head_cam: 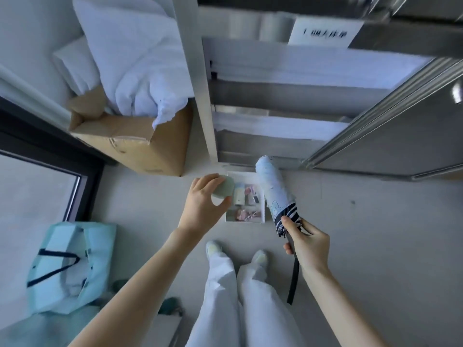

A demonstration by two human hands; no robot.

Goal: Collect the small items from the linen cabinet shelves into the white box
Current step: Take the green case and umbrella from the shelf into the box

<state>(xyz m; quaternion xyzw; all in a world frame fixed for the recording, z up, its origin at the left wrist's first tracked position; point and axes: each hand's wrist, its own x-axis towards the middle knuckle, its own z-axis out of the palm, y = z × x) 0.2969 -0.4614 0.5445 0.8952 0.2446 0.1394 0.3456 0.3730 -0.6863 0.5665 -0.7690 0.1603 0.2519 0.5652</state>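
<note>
The white box (245, 174) sits on the floor at 12 o'clock from the feet, already holding several small items. The left hand (200, 209) grips a pale green pad (223, 189) over the box's 9 o'clock edge; the right hand (308, 244), at 4 o'clock, clasps a folded umbrella (274, 191). Both seem still to go in.

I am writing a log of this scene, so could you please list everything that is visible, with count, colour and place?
white box: 1, white, on the floor below the cabinet, small pink and pale items inside
green item: 1, pale green, rounded, in the left hand, at the box's left edge
umbrella: 1, folded, white with dark trim, in the right hand, beside the box
cardboard box: 1, brown, left of the cabinet, white linen on top
folded linen: stacks, white, on cabinet shelves
bag: 1, light blue, floor at left
left hand: holds the green item
right hand: grips the umbrella
legs: 2, white trousers, bottom centre
</note>
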